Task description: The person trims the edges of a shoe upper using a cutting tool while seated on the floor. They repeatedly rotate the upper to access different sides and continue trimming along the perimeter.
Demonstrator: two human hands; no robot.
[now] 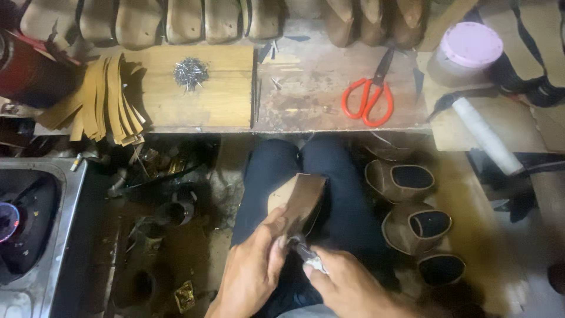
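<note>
A brown shoe on a last (301, 200) rests sole-up on my lap, over dark trousers. My left hand (253, 268) grips its near end from the left. My right hand (347, 285) holds a small metal tool (309, 256) whose tip meets the shoe's near edge. On the wooden bench ahead lie a pile of small nails (190, 73) on a pale board and red-handled scissors (368, 100).
Several brown shoe uppers (406, 179) stand on the floor at my right. Tan leather strips (103, 100) hang off the bench's left end. A metal tray (56, 235) is at the left, a pink-lidded jar (468, 50) and white roll (485, 135) at the right.
</note>
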